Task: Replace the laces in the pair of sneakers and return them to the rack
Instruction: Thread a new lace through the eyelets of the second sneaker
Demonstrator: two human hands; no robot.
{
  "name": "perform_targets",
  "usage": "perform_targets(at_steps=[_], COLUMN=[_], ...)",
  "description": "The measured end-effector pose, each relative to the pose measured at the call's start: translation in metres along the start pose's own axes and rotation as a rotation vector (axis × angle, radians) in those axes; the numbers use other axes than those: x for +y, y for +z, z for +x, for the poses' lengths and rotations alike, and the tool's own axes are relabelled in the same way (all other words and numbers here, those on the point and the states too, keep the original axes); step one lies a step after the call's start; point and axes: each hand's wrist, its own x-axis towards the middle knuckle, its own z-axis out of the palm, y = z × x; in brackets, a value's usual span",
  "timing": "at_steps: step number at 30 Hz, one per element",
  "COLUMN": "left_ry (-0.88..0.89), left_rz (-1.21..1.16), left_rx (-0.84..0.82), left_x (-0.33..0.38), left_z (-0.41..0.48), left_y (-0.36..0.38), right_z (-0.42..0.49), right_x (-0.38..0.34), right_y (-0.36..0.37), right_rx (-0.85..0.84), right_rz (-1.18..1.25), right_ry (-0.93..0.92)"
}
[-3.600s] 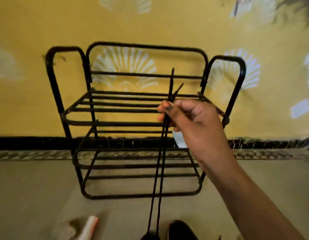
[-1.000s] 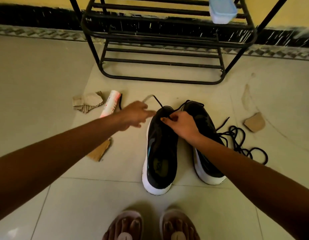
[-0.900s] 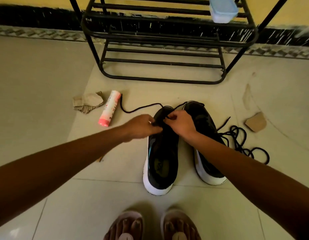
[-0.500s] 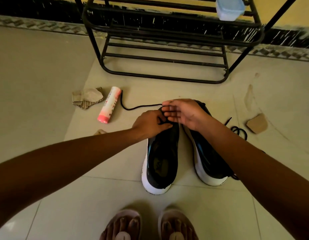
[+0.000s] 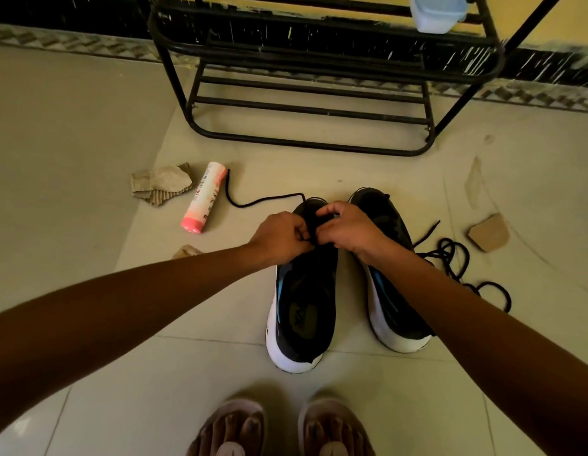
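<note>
Your left hand (image 5: 279,239) and right hand (image 5: 349,230) pinch the lace (image 5: 259,201) atop the sneaker (image 5: 306,311); its tail trails toward ten o'clock.

Sneakers on the floor, before the rack (image 5: 306,146) at the wall edge.
Left sneaker (image 5: 302,311) just beside right sneaker (image 5: 385,218); left hand (image 5: 279,238) and right hand (image 5: 348,228) on the left one's lace (image 5: 253,202), trailing left to a tube (image 5: 205,195); cardboard scrap (image 5: 161,185) left of it; loose lace (image 5: 450,255) right of the pair.

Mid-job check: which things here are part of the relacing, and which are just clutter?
Job: left sneaker, right sneaker, lace (pinched by left hand, right hand), loose lace, rack.
Clutter: pink tube, cardboard scraps, tub.
</note>
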Motion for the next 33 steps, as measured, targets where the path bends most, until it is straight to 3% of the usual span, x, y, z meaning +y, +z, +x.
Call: perform_targets(at_steps=[5, 11, 18, 22, 29, 33], left_ry=[-0.069, -0.049, 0.011, -0.005, 0.044, 0.104], left_rz=[-0.276, -0.325, -0.192, -0.137, 0.015, 0.196], left_rx=[0.005, 0.030, 0.082, 0.112, 0.153, 0.182], left_x=[-0.006, -0.007, -0.009, -0.010, -0.001, 0.009], left_z=[0.000, -0.002, -0.007, -0.008, -0.014, -0.009], left_y=[0.004, 0.001, 0.002, 0.000, 0.005, 0.010], right_z=[-0.005, -0.009, -0.008, -0.010, -0.016, -0.019], right_x=[0.007, 0.015, 0.019, 0.012, 0.021, 0.029], right_y=[-0.002, 0.001, -0.002, -0.016, -0.019, -0.008], right_rx=[-0.085, 0.115, 0.168, -0.003, -0.053, 0.005], right_rz=[-0.063, -0.167, -0.014, 0.095, -0.009, 0.025], right_ry=[-0.111, -0.263, -0.193, -0.100, -0.064, -0.089])
